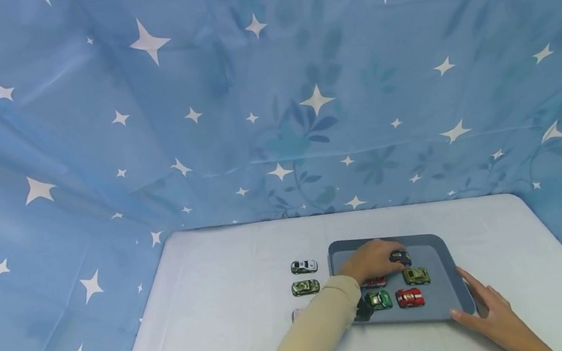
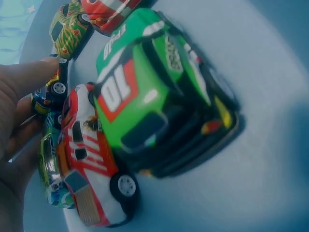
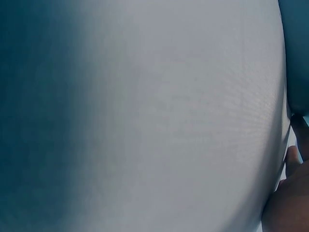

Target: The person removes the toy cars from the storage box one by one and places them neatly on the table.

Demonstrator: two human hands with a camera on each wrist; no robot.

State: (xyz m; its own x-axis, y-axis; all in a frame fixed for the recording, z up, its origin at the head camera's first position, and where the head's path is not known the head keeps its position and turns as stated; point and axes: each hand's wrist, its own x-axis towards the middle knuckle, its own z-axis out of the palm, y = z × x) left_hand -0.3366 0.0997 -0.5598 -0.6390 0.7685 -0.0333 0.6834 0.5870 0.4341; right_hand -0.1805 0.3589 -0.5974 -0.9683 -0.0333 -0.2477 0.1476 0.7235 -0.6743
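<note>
Table (image 1: 232, 347), left to right: white toy car (image 1: 304, 267) and green camouflage car (image 1: 305, 287), both outside the tray, just beside its left edge. Grey-blue tray (image 1: 440, 248) holds: red-and-white car (image 1: 374, 282), partly under the left hand (image 1: 369, 261); green car (image 1: 379, 300); dark blue car (image 1: 400, 257), pinched by the left hand's fingers at the tray's far side; olive car (image 1: 416, 276); red car (image 1: 410, 297). Right hand (image 1: 487, 308): fingers spread, resting against the tray's near right corner.
</note>
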